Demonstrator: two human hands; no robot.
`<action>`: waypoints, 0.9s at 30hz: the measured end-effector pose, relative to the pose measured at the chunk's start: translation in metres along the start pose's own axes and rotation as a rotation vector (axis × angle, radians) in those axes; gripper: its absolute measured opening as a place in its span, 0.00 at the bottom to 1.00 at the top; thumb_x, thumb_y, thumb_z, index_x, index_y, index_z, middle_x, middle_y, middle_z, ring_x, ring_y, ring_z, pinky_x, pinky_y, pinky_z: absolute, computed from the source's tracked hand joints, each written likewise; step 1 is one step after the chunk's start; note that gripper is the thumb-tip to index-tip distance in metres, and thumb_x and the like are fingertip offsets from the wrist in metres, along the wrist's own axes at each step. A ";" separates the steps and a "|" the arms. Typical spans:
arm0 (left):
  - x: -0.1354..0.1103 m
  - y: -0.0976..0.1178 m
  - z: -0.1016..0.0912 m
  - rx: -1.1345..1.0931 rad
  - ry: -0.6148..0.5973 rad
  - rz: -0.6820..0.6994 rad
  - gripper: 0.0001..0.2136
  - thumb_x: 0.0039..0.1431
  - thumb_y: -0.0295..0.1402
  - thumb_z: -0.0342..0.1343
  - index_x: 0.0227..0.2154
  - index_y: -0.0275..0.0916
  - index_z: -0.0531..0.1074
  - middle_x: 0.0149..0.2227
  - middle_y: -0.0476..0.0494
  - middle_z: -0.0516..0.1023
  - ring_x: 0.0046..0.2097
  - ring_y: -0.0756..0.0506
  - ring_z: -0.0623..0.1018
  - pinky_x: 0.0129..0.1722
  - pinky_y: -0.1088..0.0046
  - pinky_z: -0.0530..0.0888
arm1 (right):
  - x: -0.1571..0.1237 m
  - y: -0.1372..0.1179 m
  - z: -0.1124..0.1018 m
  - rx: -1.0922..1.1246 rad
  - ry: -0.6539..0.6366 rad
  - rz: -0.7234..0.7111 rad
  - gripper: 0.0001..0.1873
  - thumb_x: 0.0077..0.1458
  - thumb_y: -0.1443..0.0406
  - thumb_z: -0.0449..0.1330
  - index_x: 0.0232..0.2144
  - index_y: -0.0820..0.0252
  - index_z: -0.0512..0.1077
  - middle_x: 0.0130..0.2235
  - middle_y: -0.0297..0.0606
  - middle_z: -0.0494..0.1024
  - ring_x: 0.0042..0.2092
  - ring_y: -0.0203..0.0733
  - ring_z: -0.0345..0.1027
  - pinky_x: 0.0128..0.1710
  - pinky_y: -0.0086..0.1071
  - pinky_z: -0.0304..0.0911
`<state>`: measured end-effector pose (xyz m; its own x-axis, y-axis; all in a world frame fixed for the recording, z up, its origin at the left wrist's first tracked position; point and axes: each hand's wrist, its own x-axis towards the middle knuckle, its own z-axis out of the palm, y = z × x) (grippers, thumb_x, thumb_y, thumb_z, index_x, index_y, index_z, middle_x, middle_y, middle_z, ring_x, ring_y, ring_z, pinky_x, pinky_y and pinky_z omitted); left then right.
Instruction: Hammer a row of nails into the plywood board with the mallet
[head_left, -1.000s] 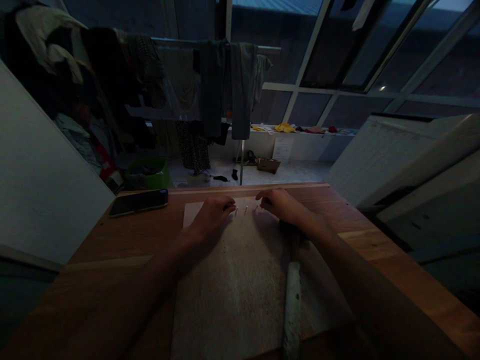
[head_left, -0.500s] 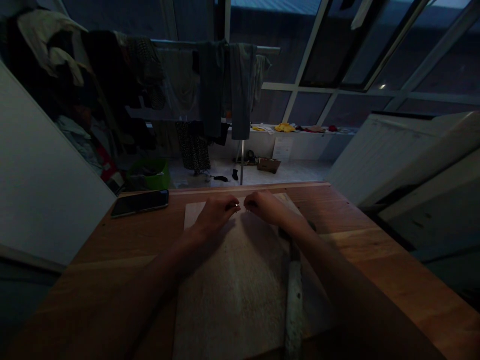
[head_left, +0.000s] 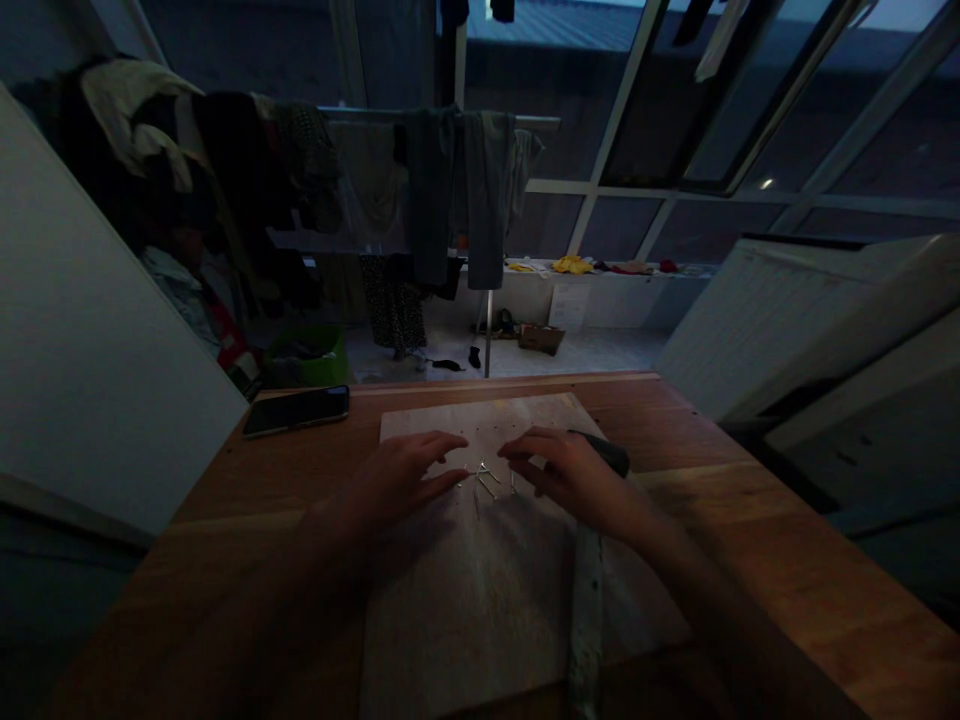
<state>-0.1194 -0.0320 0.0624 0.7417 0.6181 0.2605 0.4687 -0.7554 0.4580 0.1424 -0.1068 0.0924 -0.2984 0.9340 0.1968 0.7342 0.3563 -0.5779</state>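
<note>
Pale board [head_left: 480, 590], one phone [head_left: 297, 410], two hands [head_left: 397, 485] [head_left: 566, 478]

We see a few thin, pale metal nails [head_left: 486, 475] lying loose and crossed at odd angles, flat on the pale board [head_left: 480, 580], toward its far half, roughly midway between its left and right edges.

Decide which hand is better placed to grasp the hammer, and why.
Right. The hammer lies on the board under the right forearm, its head beside the right hand; the left hand rests beyond the nails.
</note>
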 end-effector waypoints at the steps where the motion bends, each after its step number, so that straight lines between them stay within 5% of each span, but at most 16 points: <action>1: -0.008 0.002 -0.005 0.064 -0.027 -0.033 0.17 0.71 0.42 0.56 0.57 0.42 0.75 0.53 0.39 0.82 0.47 0.43 0.82 0.50 0.63 0.78 | -0.011 -0.001 -0.004 0.013 0.047 -0.001 0.13 0.68 0.65 0.57 0.45 0.57 0.81 0.44 0.41 0.84 0.40 0.41 0.79 0.40 0.32 0.73; 4: -0.038 0.007 -0.013 0.244 -0.093 -0.111 0.15 0.72 0.41 0.54 0.54 0.40 0.77 0.54 0.37 0.81 0.54 0.39 0.80 0.55 0.58 0.76 | -0.058 0.012 -0.013 -0.007 0.237 0.047 0.15 0.68 0.59 0.55 0.44 0.55 0.81 0.44 0.42 0.85 0.42 0.44 0.80 0.40 0.34 0.75; 7: -0.067 0.011 -0.008 0.364 -0.098 -0.154 0.15 0.72 0.41 0.53 0.53 0.40 0.77 0.55 0.36 0.81 0.58 0.35 0.78 0.58 0.52 0.74 | -0.117 0.046 -0.009 -0.150 0.421 0.251 0.17 0.67 0.55 0.54 0.43 0.55 0.81 0.45 0.44 0.85 0.44 0.50 0.81 0.45 0.41 0.77; 12: -0.094 0.018 0.016 0.470 0.045 -0.209 0.15 0.73 0.41 0.50 0.51 0.39 0.77 0.52 0.34 0.82 0.58 0.34 0.77 0.62 0.44 0.69 | -0.183 0.098 0.024 -0.304 0.407 0.389 0.22 0.64 0.52 0.54 0.49 0.57 0.79 0.56 0.50 0.81 0.60 0.61 0.74 0.61 0.59 0.68; 16: -0.101 0.021 0.023 0.503 0.186 -0.286 0.14 0.74 0.37 0.47 0.44 0.41 0.79 0.48 0.36 0.83 0.53 0.36 0.79 0.62 0.42 0.67 | -0.181 0.091 0.037 -0.218 0.314 0.417 0.21 0.65 0.52 0.53 0.50 0.52 0.80 0.62 0.45 0.78 0.65 0.58 0.69 0.65 0.56 0.65; 21: -0.126 0.010 0.006 0.518 0.211 -0.403 0.16 0.72 0.41 0.48 0.40 0.43 0.80 0.45 0.38 0.84 0.48 0.35 0.81 0.58 0.45 0.71 | -0.159 0.047 0.043 -0.056 0.362 0.577 0.28 0.67 0.51 0.53 0.62 0.56 0.73 0.62 0.47 0.78 0.61 0.55 0.74 0.61 0.49 0.72; 27: -0.180 -0.025 -0.033 0.464 0.221 -0.645 0.19 0.68 0.43 0.44 0.37 0.44 0.80 0.45 0.38 0.85 0.49 0.34 0.82 0.57 0.50 0.74 | -0.152 0.013 0.090 -0.012 0.179 0.398 0.27 0.68 0.53 0.55 0.65 0.51 0.72 0.68 0.42 0.71 0.68 0.54 0.65 0.66 0.48 0.66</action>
<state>-0.2803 -0.1177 0.0318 0.1701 0.9533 0.2497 0.9569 -0.2204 0.1894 0.1426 -0.2469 -0.0159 0.1190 0.9883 0.0957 0.7781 -0.0329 -0.6272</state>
